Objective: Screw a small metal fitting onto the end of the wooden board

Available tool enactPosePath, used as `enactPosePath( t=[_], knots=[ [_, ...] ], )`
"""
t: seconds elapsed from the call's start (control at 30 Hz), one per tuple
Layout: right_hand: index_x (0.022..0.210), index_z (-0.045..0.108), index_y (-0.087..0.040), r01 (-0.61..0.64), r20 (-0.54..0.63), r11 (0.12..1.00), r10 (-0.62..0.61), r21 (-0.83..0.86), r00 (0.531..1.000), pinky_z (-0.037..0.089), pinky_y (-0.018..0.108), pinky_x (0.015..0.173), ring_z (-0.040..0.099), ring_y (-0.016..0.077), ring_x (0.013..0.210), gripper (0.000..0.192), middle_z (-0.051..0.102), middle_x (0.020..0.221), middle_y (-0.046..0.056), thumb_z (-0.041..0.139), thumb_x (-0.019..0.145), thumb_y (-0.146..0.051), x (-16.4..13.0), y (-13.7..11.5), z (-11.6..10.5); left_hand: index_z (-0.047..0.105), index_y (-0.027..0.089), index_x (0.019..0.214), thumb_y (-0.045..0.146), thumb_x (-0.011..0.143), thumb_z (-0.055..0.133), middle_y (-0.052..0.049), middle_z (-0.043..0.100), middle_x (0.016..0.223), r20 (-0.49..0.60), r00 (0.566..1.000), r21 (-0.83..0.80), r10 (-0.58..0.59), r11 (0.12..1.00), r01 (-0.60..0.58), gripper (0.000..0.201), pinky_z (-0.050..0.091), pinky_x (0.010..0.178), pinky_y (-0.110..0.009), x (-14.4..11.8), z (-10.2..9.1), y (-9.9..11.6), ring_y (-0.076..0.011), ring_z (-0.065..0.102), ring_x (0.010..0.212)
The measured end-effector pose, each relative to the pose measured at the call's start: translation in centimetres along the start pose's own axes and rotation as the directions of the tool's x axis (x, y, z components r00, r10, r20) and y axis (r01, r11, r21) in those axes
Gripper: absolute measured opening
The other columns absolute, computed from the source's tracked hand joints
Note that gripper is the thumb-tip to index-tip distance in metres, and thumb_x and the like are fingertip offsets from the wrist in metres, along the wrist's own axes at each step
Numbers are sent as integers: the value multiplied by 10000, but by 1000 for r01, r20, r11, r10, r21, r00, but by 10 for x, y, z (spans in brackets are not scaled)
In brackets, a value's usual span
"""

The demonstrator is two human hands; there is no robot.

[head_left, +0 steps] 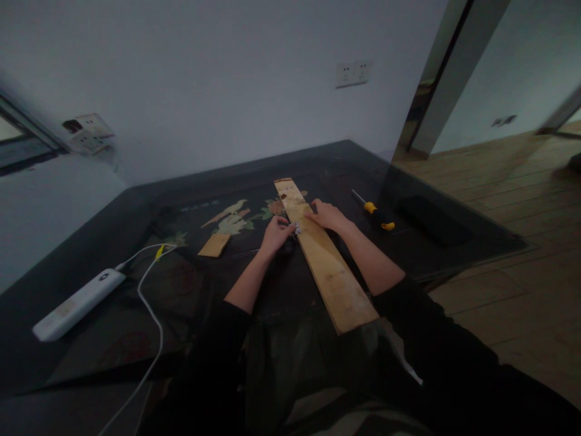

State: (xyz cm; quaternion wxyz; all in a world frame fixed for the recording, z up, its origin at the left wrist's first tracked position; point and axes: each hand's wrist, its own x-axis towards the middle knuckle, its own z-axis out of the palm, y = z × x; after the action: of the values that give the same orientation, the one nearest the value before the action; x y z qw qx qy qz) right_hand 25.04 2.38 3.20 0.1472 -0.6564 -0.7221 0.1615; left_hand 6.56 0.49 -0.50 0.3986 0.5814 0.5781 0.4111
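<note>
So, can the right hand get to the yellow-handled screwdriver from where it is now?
Probably yes. The right hand rests on the plank, and the screwdriver lies just beside it on the dark table, with nothing between.

I can read nothing here. The table bears a pale line of characters above its inlaid picture, too blurred to make out; the white power bank shows no legible marking.

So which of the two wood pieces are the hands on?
The long plank, with both hands at its edges; the small wood block lies untouched to its left.
</note>
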Motion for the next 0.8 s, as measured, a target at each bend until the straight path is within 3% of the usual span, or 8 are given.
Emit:
enactPosePath(
  t=[0.13, 0.37, 0.57, 0.8],
  knots=[
    [1328, 452, -140, 28, 55, 998, -26, -50, 998, 462, 469, 858, 610, 376, 1089, 610, 621, 1199, 240, 452, 870, -544, -5, -7, 4, 486, 201, 835, 213, 706, 694, 50, 603, 590, -12, 1000, 21, 14, 1000, -13, 245, 368, 536, -223, -2, 0, 3, -125, 566, 532],
    [1402, 459, -279, 165, 119, 986, -160, -35, 980, 462, 408, 929, 610, 292, 1125, 509, 593, 1319, 102, 452, 906, -393, -9, -15, 3, 499, 210, 834, 228, 663, 692, 56, 604, 586, -33, 999, 31, 42, 999, -41, 259, 364, 534, -230, -8, -14, -3, -127, 552, 513],
    [1380, 506, -232, 205, 140, 975, -192, -86, 971, 468, 432, 920, 600, 328, 1136, 494, 605, 1295, 140, 454, 906, -362, -14, -24, 8, 526, 204, 820, 241, 655, 706, 43, 615, 578, -8, 999, 70, 50, 996, -49, 247, 378, 544, -235, -16, -28, -2, -136, 572, 526],
    [1373, 517, -227, 206, 149, 973, -190, -104, 970, 475, 471, 898, 602, 355, 1126, 494, 611, 1276, 168, 449, 906, -370, -18, -27, 6, 519, 199, 787, 202, 658, 698, 40, 604, 563, 20, 1000, 86, 21, 996, -22, 221, 374, 536, -232, -16, -29, 3, -133, 568, 511]
  ],
)
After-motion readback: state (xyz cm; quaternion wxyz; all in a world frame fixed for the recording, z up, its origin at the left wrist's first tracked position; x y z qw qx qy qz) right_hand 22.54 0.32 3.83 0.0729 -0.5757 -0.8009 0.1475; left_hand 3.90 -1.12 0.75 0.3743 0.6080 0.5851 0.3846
